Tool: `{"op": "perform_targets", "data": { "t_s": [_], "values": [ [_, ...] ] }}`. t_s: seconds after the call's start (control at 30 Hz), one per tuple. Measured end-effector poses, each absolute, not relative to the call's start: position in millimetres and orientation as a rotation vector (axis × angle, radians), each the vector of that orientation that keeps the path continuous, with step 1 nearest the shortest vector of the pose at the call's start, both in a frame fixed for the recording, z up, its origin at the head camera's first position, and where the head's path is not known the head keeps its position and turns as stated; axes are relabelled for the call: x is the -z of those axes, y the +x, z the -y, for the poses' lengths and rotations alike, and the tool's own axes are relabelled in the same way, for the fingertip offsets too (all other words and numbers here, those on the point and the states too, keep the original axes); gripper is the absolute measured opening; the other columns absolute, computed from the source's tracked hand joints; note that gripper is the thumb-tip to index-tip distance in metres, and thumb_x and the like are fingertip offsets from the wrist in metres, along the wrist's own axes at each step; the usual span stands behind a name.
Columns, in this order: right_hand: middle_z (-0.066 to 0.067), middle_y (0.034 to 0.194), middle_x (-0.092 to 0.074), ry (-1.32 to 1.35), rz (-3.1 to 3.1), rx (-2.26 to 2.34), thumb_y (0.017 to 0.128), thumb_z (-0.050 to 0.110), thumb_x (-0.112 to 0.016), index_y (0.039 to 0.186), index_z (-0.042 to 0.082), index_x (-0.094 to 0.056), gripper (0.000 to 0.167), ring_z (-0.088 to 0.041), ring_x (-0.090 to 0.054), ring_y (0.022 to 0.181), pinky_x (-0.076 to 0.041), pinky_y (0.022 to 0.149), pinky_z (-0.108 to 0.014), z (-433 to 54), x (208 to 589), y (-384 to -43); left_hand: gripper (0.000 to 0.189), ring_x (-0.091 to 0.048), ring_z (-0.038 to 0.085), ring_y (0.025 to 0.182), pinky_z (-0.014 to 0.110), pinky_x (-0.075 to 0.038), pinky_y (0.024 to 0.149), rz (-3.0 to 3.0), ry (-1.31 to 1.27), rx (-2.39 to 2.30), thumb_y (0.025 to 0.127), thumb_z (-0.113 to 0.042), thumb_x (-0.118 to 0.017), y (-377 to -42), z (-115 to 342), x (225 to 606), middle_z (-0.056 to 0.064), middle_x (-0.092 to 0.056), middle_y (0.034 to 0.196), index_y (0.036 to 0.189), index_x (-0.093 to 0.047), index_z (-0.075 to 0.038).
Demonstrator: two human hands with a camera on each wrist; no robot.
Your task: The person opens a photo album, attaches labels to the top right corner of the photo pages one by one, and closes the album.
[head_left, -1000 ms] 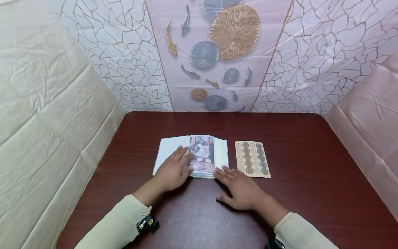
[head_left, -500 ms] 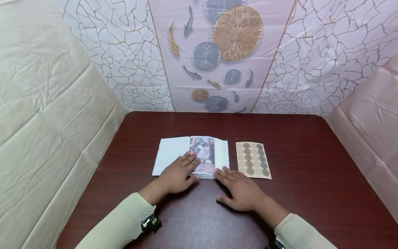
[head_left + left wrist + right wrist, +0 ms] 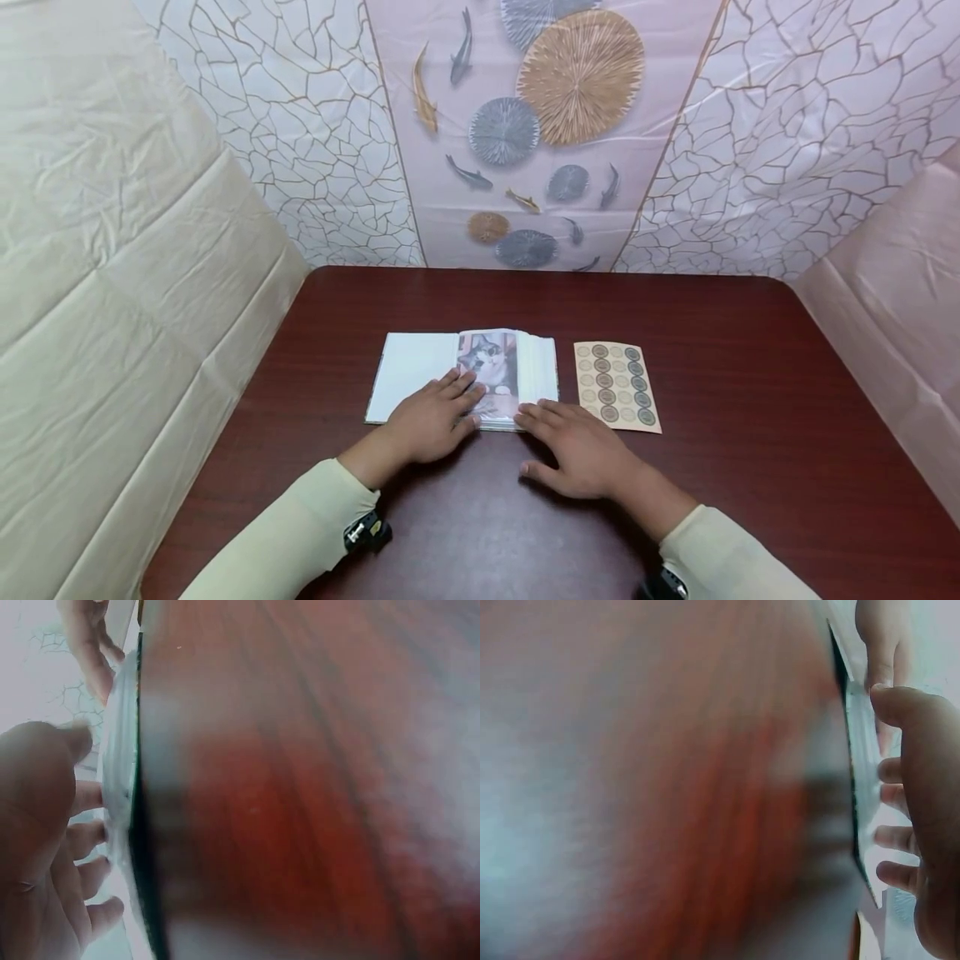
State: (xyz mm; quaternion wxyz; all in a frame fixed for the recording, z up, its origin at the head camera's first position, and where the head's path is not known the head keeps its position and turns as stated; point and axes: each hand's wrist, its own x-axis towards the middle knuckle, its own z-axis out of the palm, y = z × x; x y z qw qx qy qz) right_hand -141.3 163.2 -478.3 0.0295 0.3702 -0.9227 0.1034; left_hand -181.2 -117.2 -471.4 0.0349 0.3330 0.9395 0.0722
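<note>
An album [image 3: 412,371] lies spread on the table, its white inside cover to the left and a block of clear-sleeved pages to the right. Its top page shows a cat photo [image 3: 486,354]. My left hand [image 3: 431,421] rests on the album with fingers straight, the fingertips over the lower part of the photo. My right hand [image 3: 577,450] lays its straight fingertips on the lower right corner of the pages, thumb spread out over the table. In the left wrist view, the fingers [image 3: 90,836] of the left hand reach onto the page block from its near edge.
A tan sheet of round stickers [image 3: 617,387] lies flat just right of the album. The dark red wooden table [image 3: 480,542] runs back to a patterned curtain [image 3: 525,167]. Pale cloth [image 3: 135,292] hangs along the left side, and pinkish cloth [image 3: 892,300] along the right.
My left hand has slid right from the album's middle fold onto the photo, uncovering more of the white cover. The right hand stays at the page corner.
</note>
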Motion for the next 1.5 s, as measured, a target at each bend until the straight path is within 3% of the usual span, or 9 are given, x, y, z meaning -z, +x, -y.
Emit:
{"op": "perform_targets", "data": {
  "t_s": [0.13,0.3,0.4,0.6,1.33,1.5],
  "values": [
    [-0.010,0.145,-0.058,1.153,2.811,-0.318,0.098,0.052,-0.061,0.140,0.011,-0.063,0.058,-0.033,-0.053,0.131,-0.041,0.109,-0.052,-161,473,-147,0.048,-0.031,0.032,0.150,0.050,-0.031,0.117,-2.901,1.006,-0.169,0.110,-0.030,-0.044,-182,113,470,0.011,-0.038,0.161,0.155,-0.046,-0.015],
    [-0.008,0.136,-0.062,1.144,2.776,-0.339,0.098,0.046,-0.064,0.133,0.009,-0.066,0.051,-0.027,-0.056,0.127,-0.043,0.107,-0.048,-156,468,-153,0.046,-0.037,0.033,0.147,0.048,-0.035,0.116,-2.932,1.033,-0.165,0.108,-0.025,-0.049,-183,111,470,0.013,-0.043,0.158,0.152,-0.051,-0.014],
    [-0.010,0.144,-0.057,1.132,2.776,-0.354,0.097,0.046,-0.065,0.140,0.007,-0.061,0.058,-0.028,-0.052,0.134,-0.043,0.108,-0.049,-151,466,-157,0.045,-0.039,0.034,0.145,0.048,-0.036,0.115,-2.947,1.046,-0.172,0.107,-0.025,-0.051,-183,111,470,0.014,-0.045,0.156,0.151,-0.053,-0.014],
    [-0.013,0.163,-0.035,1.140,2.866,-0.293,0.100,0.055,-0.057,0.157,0.006,-0.040,0.077,-0.032,-0.030,0.150,-0.037,0.112,-0.055,-145,471,-164,0.046,-0.037,0.033,0.146,0.047,-0.036,0.115,-2.927,1.036,-0.194,0.107,-0.025,-0.051,-183,112,473,0.013,-0.042,0.158,0.152,-0.051,-0.014],
    [-0.010,0.169,-0.019,1.156,2.963,-0.254,0.100,0.066,-0.046,0.163,0.009,-0.023,0.089,-0.026,-0.014,0.155,-0.024,0.120,-0.049,-149,487,-165,0.046,-0.037,0.032,0.147,0.046,-0.039,0.113,-2.920,1.018,-0.260,0.107,-0.025,-0.051,-184,118,472,0.011,-0.041,0.160,0.152,-0.052,-0.016],
    [-0.010,0.169,-0.017,1.154,2.959,-0.216,0.099,0.067,-0.048,0.164,0.009,-0.021,0.091,-0.027,-0.012,0.155,-0.025,0.120,-0.048,-148,486,-165,0.045,-0.041,0.034,0.144,0.047,-0.038,0.114,-2.951,1.050,-0.261,0.106,-0.024,-0.052,-186,117,472,0.014,-0.044,0.157,0.150,-0.054,-0.013]
  ]
}}
